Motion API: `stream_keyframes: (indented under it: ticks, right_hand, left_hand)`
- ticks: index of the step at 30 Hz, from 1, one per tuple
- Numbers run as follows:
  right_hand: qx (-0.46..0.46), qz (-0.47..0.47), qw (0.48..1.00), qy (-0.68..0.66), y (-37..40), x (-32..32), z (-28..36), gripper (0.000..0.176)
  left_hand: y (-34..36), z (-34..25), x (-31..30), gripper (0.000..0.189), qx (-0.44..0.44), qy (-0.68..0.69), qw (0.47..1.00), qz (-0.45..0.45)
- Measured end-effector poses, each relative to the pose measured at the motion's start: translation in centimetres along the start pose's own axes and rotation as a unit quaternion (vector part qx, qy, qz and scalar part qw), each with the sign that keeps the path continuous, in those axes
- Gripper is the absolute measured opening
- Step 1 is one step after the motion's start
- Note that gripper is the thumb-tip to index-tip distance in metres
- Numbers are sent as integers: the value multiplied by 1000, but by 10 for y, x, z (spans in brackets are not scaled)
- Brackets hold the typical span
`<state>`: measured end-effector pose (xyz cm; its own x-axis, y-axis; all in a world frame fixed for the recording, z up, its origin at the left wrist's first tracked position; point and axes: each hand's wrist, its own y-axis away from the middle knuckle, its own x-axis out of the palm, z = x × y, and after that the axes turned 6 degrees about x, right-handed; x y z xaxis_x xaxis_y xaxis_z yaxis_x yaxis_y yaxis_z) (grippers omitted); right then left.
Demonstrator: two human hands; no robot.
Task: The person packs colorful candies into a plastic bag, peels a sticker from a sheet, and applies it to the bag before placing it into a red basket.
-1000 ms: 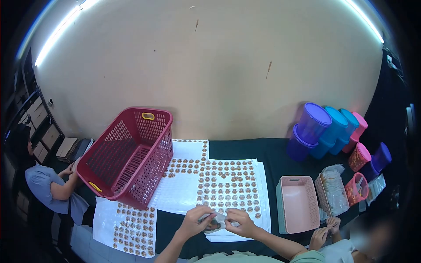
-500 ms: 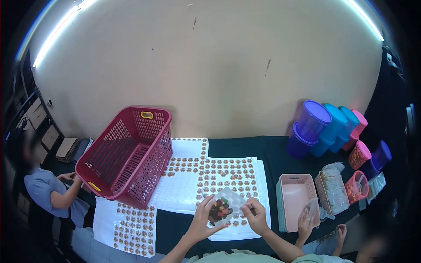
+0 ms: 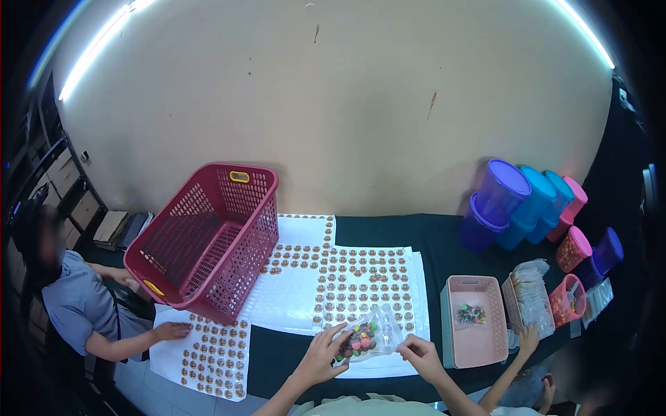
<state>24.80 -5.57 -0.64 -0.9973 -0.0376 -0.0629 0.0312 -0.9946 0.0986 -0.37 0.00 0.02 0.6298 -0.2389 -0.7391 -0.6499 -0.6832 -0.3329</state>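
My left hand [image 3: 322, 355] is closed around the lower part of a clear plastic bag [image 3: 385, 326] above the near edge of the sticker sheets. Round candies [image 3: 362, 341] in red, pink, green, yellow and dark brown lie inside it. At the bag's right edge, my right hand [image 3: 421, 356] pinches with thumb and forefinger. Under the bag spreads a white sheet [image 3: 418, 305] with rows of small round brown stickers [image 3: 357, 277]. To the right, a pink basket [image 3: 477, 281] holds another small bag of candies [image 3: 472, 315].
A large maroon laundry basket [image 3: 239, 277] stands at left. One co-worker's hand [image 3: 172, 331] touches a sticker sheet [image 3: 163, 353]; another's hand [image 3: 530, 340] reaches a basket of clear bags [image 3: 534, 298]. Purple [image 3: 496, 191], blue and pink tubs line the back right, near a pink cup [image 3: 565, 298].
The bag in my hands has tilted and spread to the right. A candy bag now lies in the pink basket, and the right co-worker's hand has moved away. The left co-worker's hand reaches the sheet.
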Motion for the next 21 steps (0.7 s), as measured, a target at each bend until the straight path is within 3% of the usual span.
stream_keyframes:
  ticks: [4, 6, 8, 9, 10, 11, 12, 16, 17, 18, 21]
  right_hand:
    - [72, 29, 997, 27, 30, -21, -24, 11]
    - [96, 1, 994, 44, 37, -28, -37, 12]
    - [94, -26, 994, 49, 35, -28, -44, 11]
    - [90, -50, 993, 55, 32, -29, -47, 10]
    - [91, -51, 993, 55, 29, -31, -49, 10]
    - [64, -70, 993, 71, 24, -35, -50, 10]
    - [35, -89, 992, 86, 19, -38, -53, 9]
    - [0, -173, 967, 185, -5, -81, -79, 8]
    - [0, -174, 967, 185, -9, -94, -87, 8]
    - [-9, -221, 948, 230, -13, -109, -97, 9]
    - [-1, -292, 898, 329, -19, -145, -135, 12]
  left_hand:
    - [2, 1, -2, 73, -4, -5, 1000, -19]
    - [1, 3, -6, 72, -11, -6, 999, -33]
    - [1, 5, -11, 70, -88, 151, 976, -128]
    - [7, 23, -8, 73, -141, 258, 946, -138]
    - [4, 33, -9, 77, -123, 398, 881, -225]
    - [4, 45, -19, 69, -138, 485, 824, -258]
    - [-1, 53, -36, 63, -192, 489, 800, -291]
    - [-1, 62, -121, 72, -39, 619, 665, -416]
    - [2, 64, -141, 70, -2, 670, 600, -437]
    - [9, 75, -156, 71, -4, 644, 624, -443]
    - [31, 114, -174, 74, -19, 637, 594, -491]
